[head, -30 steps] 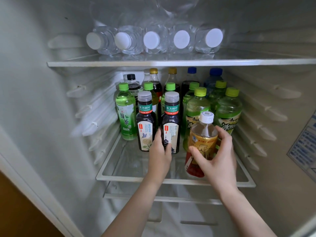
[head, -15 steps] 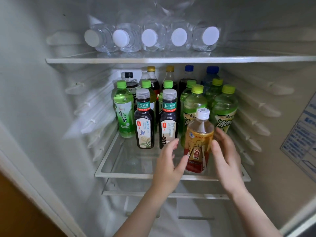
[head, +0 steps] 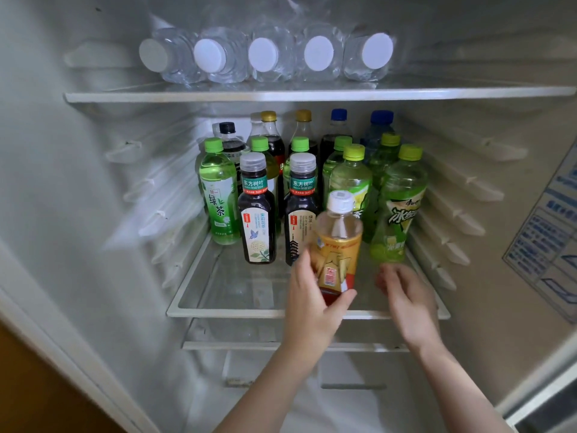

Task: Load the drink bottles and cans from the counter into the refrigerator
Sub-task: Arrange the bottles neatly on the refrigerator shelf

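An amber tea bottle with a white cap and a yellow-and-red label stands at the front of the refrigerator's middle glass shelf. My left hand grips its lower part, fingers and thumb curled round it. My right hand hovers just right of the bottle with loosely bent fingers, holding nothing. Behind stand two dark tea bottles, a light-green tea bottle and several green-capped bottles.
Several clear water bottles with white caps lie on the top shelf. Cola and blue-capped bottles fill the back row. Bare glass shows at the shelf's front left. Ribbed walls stand on both sides; a sticker is on the right wall.
My right hand let go of the amber bottle and drew back to the right. My left hand left the dark bottle and took hold of the amber bottle's lower part.
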